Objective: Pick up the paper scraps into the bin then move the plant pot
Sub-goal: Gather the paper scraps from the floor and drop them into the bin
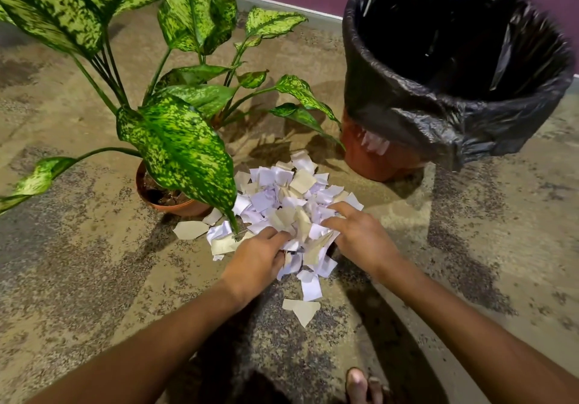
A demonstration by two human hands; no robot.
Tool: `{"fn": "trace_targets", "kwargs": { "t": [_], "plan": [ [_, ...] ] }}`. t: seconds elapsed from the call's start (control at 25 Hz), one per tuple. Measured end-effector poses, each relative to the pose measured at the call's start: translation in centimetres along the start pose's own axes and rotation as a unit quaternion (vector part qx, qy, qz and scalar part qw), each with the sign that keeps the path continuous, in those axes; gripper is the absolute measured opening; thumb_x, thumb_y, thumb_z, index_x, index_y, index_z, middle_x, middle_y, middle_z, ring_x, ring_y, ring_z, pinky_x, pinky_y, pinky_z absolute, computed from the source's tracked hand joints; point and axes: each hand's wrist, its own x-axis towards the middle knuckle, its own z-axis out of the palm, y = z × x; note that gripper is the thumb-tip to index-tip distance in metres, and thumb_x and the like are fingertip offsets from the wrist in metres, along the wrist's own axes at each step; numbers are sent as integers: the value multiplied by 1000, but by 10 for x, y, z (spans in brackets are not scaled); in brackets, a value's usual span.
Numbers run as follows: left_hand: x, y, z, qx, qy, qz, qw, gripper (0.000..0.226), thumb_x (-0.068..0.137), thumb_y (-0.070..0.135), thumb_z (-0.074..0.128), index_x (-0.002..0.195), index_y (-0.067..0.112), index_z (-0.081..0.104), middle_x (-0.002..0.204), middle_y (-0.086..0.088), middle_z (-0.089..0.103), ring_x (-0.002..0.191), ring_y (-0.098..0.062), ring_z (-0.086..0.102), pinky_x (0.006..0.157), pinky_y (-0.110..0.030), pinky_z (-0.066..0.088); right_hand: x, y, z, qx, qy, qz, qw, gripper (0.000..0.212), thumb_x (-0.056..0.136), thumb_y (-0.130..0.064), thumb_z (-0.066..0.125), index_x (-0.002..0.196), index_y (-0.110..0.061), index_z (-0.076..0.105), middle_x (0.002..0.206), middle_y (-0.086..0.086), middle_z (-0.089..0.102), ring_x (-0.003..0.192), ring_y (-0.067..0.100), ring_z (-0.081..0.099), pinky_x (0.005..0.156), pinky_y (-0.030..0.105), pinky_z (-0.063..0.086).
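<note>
A heap of white and beige paper scraps (282, 197) lies on the floor in the middle of the head view. My left hand (257, 259) and my right hand (360, 234) dig into the near side of the heap, fingers curled round bunches of scraps. A brown bin (376, 159) lined with a black bag (407, 103) stands at the right, behind the heap, its mouth open. A terracotta plant pot (175, 204) with big speckled green leaves (178, 146) stands just left of the heap; one leaf hangs over the scraps.
A few loose scraps (302, 308) lie nearer to me, and one (189, 229) lies by the pot. A purple wall with a pale skirting board (282, 4) runs along the back. Toes of a bare foot (363, 386) show at the bottom edge.
</note>
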Motion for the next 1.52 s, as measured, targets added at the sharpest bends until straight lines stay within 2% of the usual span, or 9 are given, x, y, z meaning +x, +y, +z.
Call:
{"fn": "trace_targets", "kwargs": {
  "t": [0.16,0.44,0.56,0.68,0.88,1.04,1.2,1.36,1.52],
  "plan": [
    [5,4,-13,-39,55,10,998,36,86,6,57,121,13,62,108,-10,65,82,-30,66,74,-36,54,-9,-6,-40,38,68,25,997,38,80,2,62,107,-21,74,121,0,63,89,24,68,78,35,57],
    [25,20,-32,-108,166,8,980,34,79,-7,61,110,6,67,104,-13,67,78,-28,67,72,-38,57,-7,-4,-83,65,70,31,995,18,89,-23,68,106,-25,73,102,-3,70,93,18,64,75,27,48],
    [27,19,-34,-117,182,-14,976,34,81,-7,61,112,5,68,111,-13,66,87,-28,67,78,-38,57,-11,-8,-89,97,51,53,993,18,92,-20,63,108,-21,73,109,-4,72,98,13,64,86,30,50],
    [27,21,-38,-120,181,-19,976,34,82,-7,61,113,5,67,116,-13,65,92,-28,67,81,-35,57,-19,-15,-110,123,94,50,987,15,91,-14,63,97,-20,76,96,-7,72,82,5,62,79,29,53],
    [27,27,-39,-110,167,-24,979,33,84,-3,60,115,8,66,111,-10,65,87,-25,65,77,-35,56,-31,-38,-187,166,225,9,960,17,87,-28,59,101,-35,67,85,-27,62,80,-12,60,68,4,48],
    [31,34,-36,-103,146,-15,984,32,87,1,57,115,13,64,111,-7,62,79,-22,65,72,-35,56,-20,-21,-239,100,358,-22,928,17,90,-25,64,105,-22,70,94,-18,66,87,-1,65,82,17,52],
    [35,51,-38,-108,145,11,983,32,85,0,60,114,13,65,109,-3,63,85,-21,64,73,-29,53,17,19,-246,47,307,67,948,16,91,-27,61,101,-22,73,102,-10,69,99,11,63,98,16,41],
    [46,81,-57,-73,186,114,973,33,78,-7,61,108,5,67,106,-9,66,88,-26,65,72,-37,56,33,43,-234,14,212,100,972,25,97,-35,52,111,-24,70,135,2,56,120,24,54,102,45,43],
    [61,124,-88,-83,293,199,932,32,80,1,55,109,4,68,106,-10,66,97,-20,62,83,-26,50,22,50,-230,28,277,72,958,32,99,-40,43,126,-32,60,153,-1,34,132,21,45,105,54,38]
  ]
}}
